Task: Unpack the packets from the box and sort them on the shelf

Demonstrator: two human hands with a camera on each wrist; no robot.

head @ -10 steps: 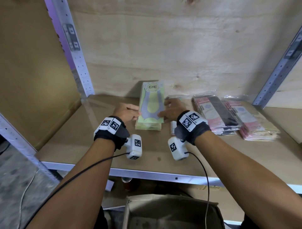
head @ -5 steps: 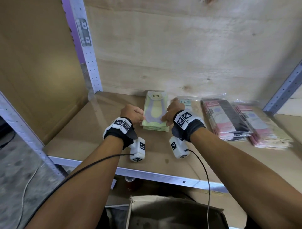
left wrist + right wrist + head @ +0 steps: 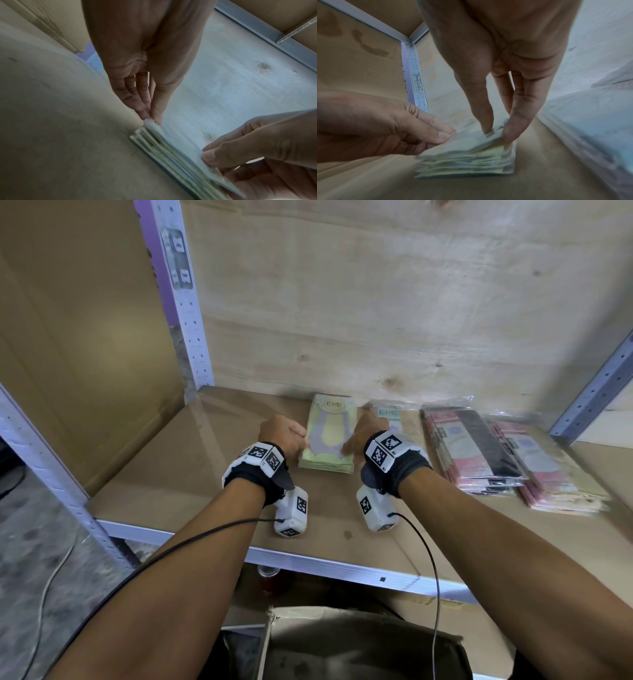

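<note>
Head view, both hands' fingers pinching green packet stack (image 3: 329, 436) on shelf (image 3: 191, 474), apparently touching blue-labelled stack (image 3: 394, 419) beside.

We note a stockroom/storage area: perforated metal racking upright (image 3: 185, 313), board shelf (image 3: 191, 474), plywood backing (image 3: 376, 302), sealed retail packets (image 3: 472, 446) stacked in rows, cardboard box (image 3: 359, 645) below.

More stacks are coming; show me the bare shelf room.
Bare board lies between the left upright and the green stack held by the left hand and right hand. The front strip is bare too. The pink stacks crowd the right.
</note>
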